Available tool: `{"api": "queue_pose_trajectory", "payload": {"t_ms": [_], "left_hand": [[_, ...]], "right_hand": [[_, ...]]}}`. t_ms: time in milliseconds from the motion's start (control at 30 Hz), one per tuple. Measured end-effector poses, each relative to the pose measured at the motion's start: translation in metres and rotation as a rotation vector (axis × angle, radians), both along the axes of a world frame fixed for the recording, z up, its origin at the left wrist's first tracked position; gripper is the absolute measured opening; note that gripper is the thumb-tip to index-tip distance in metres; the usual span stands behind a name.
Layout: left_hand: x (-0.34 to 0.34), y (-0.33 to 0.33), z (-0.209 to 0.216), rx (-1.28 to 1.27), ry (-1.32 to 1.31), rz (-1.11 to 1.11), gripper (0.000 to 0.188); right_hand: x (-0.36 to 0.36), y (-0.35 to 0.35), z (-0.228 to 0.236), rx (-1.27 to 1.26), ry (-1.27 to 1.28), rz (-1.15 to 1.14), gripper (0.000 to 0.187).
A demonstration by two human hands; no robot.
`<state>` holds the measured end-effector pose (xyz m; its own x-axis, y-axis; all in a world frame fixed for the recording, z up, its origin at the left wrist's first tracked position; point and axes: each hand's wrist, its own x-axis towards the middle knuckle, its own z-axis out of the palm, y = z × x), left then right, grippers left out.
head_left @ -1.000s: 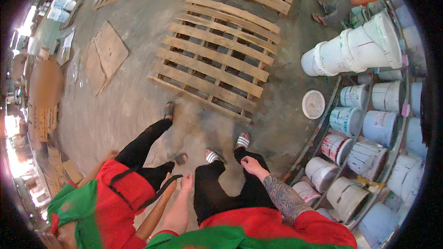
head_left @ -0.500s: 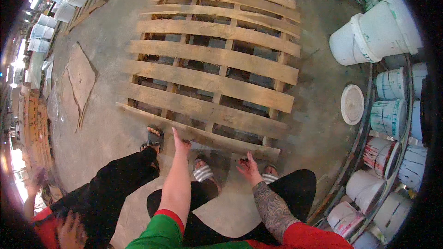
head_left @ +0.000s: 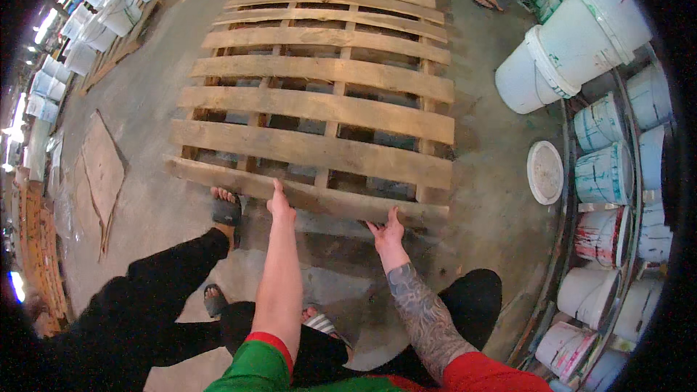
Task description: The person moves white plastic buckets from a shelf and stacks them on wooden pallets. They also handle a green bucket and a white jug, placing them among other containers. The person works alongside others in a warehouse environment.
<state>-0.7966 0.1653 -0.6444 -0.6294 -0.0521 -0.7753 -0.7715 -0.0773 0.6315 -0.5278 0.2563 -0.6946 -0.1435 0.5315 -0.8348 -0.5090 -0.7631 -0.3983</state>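
Observation:
A slatted wooden pallet (head_left: 319, 107) stretches away in front of me, its near board facing my shins. My left hand (head_left: 280, 203) grips that board left of its middle, thumb up against the wood, with most of the fingers hidden. Further right along the same board, my right hand (head_left: 388, 232) holds the edge, thumb on the wood and a finger or two showing at the lower edge. Dark shadow lies beneath the near board; I cannot tell how high it is off the floor.
A person in black trousers (head_left: 174, 268) and sandals stands close on my left. Sandalled feet (head_left: 488, 1) show at the far right. White buckets (head_left: 534, 69) and paint-streaked pails (head_left: 602, 174) line the right. A round lid (head_left: 544, 172) and a cardboard sheet (head_left: 102, 174) lie on the floor.
The pallet's near edge has moved away from me and swung a little, its right end going farther off. Both hands have reached forward with it. The person on my left has shifted stance.

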Motion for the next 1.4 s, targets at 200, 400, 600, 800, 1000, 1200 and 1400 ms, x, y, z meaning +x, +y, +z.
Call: {"api": "queue_pose_trajectory", "payload": {"t_ms": [200, 400, 600, 800, 1000, 1200, 1400], "left_hand": [[-0.007, 0.0, -0.013, 0.185, 0.055, 0.042, 0.076], [-0.008, 0.0, -0.031, -0.016, 0.066, 0.018, 0.083], [-0.016, -0.023, -0.008, 0.013, -0.122, -0.476, 0.087], [0.077, -0.088, 0.172, -0.835, 0.756, -1.328, 0.035], [0.156, -0.17, 0.452, -0.65, 0.946, -1.364, 0.032], [0.18, -0.284, 0.597, -0.684, 0.22, -1.138, 0.034], [0.163, -0.361, 0.623, -0.764, 0.022, -1.502, 0.036]], "right_hand": [[-0.011, 0.011, 0.021, -0.014, -0.069, -0.008, 0.057], [-0.009, 0.013, 0.016, 0.017, -0.057, -0.015, 0.055], [0.044, 0.04, 0.065, -0.086, 0.099, 0.614, 0.054], [0.114, 0.096, 0.246, 0.739, -0.862, 1.371, 0.044], [0.26, 0.089, 0.513, 0.664, -1.018, 1.161, 0.045], [0.394, 0.02, 0.677, 0.033, -1.44, 1.655, 0.034], [0.43, -0.041, 0.695, 0.141, -1.365, 1.23, 0.041]]}}
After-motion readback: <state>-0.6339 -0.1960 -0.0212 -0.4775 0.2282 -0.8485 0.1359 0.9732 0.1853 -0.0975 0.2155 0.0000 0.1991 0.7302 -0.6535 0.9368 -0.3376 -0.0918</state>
